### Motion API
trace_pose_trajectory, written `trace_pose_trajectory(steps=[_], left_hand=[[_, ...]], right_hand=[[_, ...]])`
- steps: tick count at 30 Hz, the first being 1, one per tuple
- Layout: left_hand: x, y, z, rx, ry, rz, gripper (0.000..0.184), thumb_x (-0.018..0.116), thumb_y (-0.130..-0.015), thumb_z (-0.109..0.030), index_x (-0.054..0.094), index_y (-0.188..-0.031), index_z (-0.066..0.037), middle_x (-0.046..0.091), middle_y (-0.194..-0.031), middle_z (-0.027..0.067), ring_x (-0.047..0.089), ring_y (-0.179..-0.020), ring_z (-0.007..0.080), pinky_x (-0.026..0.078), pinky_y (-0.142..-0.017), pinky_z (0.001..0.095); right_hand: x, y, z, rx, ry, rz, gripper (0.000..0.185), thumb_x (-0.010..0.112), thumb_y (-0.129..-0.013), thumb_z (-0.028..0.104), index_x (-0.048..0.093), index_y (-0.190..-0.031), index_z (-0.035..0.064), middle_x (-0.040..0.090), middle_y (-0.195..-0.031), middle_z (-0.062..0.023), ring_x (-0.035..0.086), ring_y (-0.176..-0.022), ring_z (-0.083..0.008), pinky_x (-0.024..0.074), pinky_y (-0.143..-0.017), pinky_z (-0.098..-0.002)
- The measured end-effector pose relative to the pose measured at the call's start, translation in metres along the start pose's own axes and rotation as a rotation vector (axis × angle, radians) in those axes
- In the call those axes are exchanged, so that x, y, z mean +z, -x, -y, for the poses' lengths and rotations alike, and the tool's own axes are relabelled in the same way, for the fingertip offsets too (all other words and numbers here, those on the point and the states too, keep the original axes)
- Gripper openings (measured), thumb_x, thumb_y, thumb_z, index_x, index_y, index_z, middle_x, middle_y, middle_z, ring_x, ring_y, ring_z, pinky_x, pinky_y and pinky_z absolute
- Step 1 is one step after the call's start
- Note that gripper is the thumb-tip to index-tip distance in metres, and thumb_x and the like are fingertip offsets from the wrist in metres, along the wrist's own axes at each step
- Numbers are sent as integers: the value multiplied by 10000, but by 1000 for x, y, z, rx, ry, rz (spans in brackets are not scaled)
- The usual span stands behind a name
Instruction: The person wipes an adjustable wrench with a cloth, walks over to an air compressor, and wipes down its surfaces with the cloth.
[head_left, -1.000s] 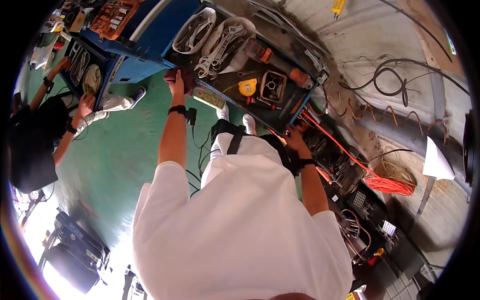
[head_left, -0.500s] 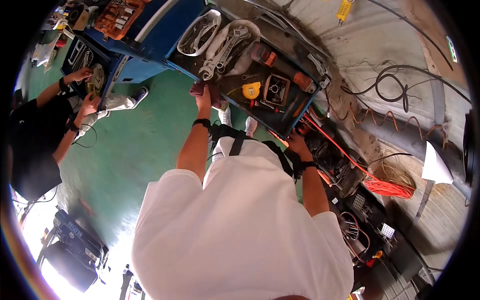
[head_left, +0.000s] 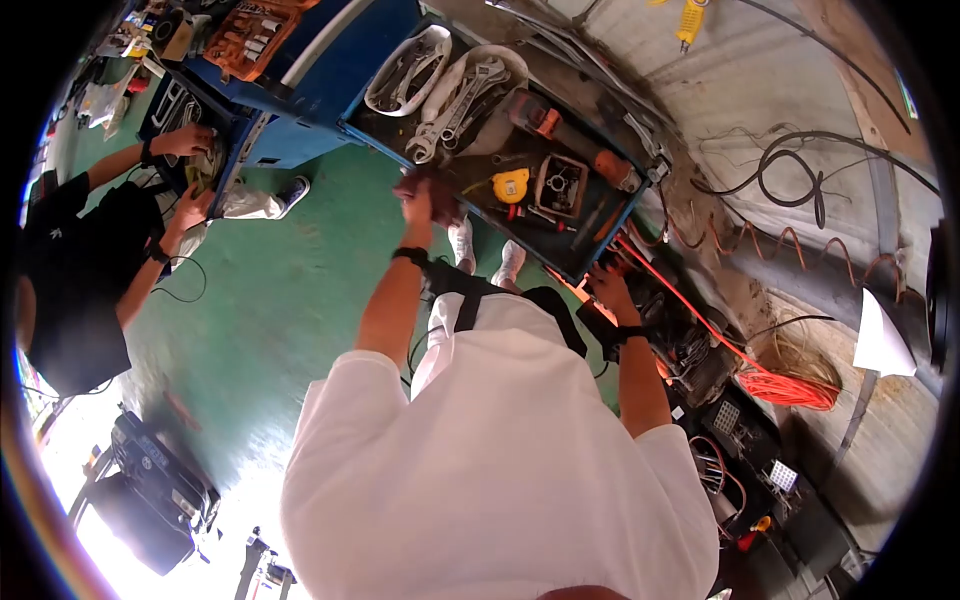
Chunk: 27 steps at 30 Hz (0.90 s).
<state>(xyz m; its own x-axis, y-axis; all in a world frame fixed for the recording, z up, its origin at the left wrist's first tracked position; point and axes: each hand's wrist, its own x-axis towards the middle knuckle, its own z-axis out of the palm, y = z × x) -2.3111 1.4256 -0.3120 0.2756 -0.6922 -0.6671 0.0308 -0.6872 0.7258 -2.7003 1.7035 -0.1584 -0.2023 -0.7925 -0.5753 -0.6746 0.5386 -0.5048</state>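
Left hand [head_left: 418, 208] gripping a dark red cloth [head_left: 438, 196], fingers closed on it; cloth is bunched at the near edge of the blue-rimmed tabletop [head_left: 520, 243], at the hand's 1 o'clock; can't tell whether it is pressed on the edge or just beside it. Right hand [head_left: 612, 290] at the tabletop's near right corner, about 4 o'clock from the left one; fingers look bent; can't tell if they grip the corner or something under it.

Outward from the cloth: yellow tape measure [head_left: 511, 186] at 3 o'clock, on the tabletop; open parts box [head_left: 560, 186] just right of it, small bits inside; orange-and-black power tool [head_left: 532, 115] beyond the two, toward 1 o'clock, a second orange-ended tool [head_left: 612, 168] at 2 o'clock; large adjustable wrench [head_left: 455, 105] at 12, across a white container, with a white tray [head_left: 408, 70] of more wrenches left of it.

Farther out: orange cable coil [head_left: 790, 390] at 4 o'clock from the right hand; white sheet [head_left: 882, 335] against the wall beyond; at 10 o'clock a co-worker [head_left: 80, 250] has both hands at an open drawer of a blue cabinet; orange socket case [head_left: 250, 40] sits above it; green floor [head_left: 260, 290] in between.
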Motion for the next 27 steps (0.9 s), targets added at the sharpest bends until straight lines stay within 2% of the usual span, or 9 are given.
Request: trace_pose_trajectory(steps=[2, 6, 9, 16, 19, 21, 24, 25, 27], left_hand=[[-14, 15, -64, 71, 311, -50, 609, 728, -839, -276, 457, -1334, -47, 556, -1258, 107, 576, -1085, 279, 510, -876, 461], [-42, 9, -113, 176, 597, 131, 483, 695, -871, -154, 481, -1296, -70, 576, -1244, 102, 595, -1082, 282, 541, -826, 438], [-49, 13, -122, 81, 288, 404, 418, 646, -867, 11, 486, -1237, -100, 679, -941, 90, 676, -752, 243, 551, -562, 368], [1, 90, -70, 194, -312, 242, 607, 701, -814, -109, 386, -1331, -58, 676, -733, 92, 688, -709, 259, 547, -552, 377], [9, 125, -50, 403, -686, 216, 693, 690, -775, -158, 360, -1374, -47, 680, -957, 199, 690, -813, 364, 561, -673, 449], [10, 136, -37, 761, -887, 283, 745, 659, -749, -154, 335, -1411, -50, 555, -1240, 281, 631, -953, 461, 530, -809, 507], [5, 147, -33, 829, -905, 460, 724, 634, -748, -119, 349, -1411, -66, 411, -1403, 279, 576, -1051, 473, 501, -865, 537], [3, 154, -40, 683, -1003, 502, 688, 630, -753, -119, 380, -1392, -79, 449, -1381, 256, 570, -1062, 471, 509, -861, 528], [-6, 142, -47, 700, -996, 507, 670, 620, -760, -111, 389, -1389, -85, 448, -1384, 250, 571, -1057, 472, 510, -860, 529]], right_hand=[[10, -3, -19, -65, -7, 6, 394, 608, -866, 293, 631, -1194, 75, 545, -1328, -183, 603, -1082, -360, 482, -924, -388], [19, 6, -6, -24, -2, -44, 422, 613, -853, 251, 611, -1225, 51, 531, -1344, -186, 609, -1080, -362, 490, -918, -387], [23, 16, 2, -54, -8, -147, 464, 610, -825, 190, 585, -1260, 31, 538, -1333, -196, 637, -1041, -352, 519, -873, -408], [22, 13, 2, -46, 94, -136, 453, 603, -830, 215, 592, -1257, 64, 576, -1295, -170, 651, -981, -356, 528, -854, -426], [17, 11, 2, -37, 143, -87, 435, 591, -832, 232, 605, -1237, 75, 577, -1294, -161, 644, -979, -366, 527, -845, -437], [14, 11, -1, -50, 141, -48, 509, 583, -836, 248, 550, -1324, 103, 650, -1136, -179, 624, -944, -411, 511, -845, -495], [14, 7, -7, -43, 147, 7, 554, 592, -833, 238, 510, -1358, 84, 657, -1125, -178, 626, -964, -400, 510, -856, -485], [17, 8, -9, -45, 147, 4, 554, 592, -833, 238, 510, -1358, 84, 657, -1125, -178, 626, -964, -400, 510, -856, -485], [19, 8, -10, -115, 78, -86, 584, 597, -832, 231, 479, -1375, 48, 650, -1150, -177, 625, -984, -394, 511, -856, -477]])
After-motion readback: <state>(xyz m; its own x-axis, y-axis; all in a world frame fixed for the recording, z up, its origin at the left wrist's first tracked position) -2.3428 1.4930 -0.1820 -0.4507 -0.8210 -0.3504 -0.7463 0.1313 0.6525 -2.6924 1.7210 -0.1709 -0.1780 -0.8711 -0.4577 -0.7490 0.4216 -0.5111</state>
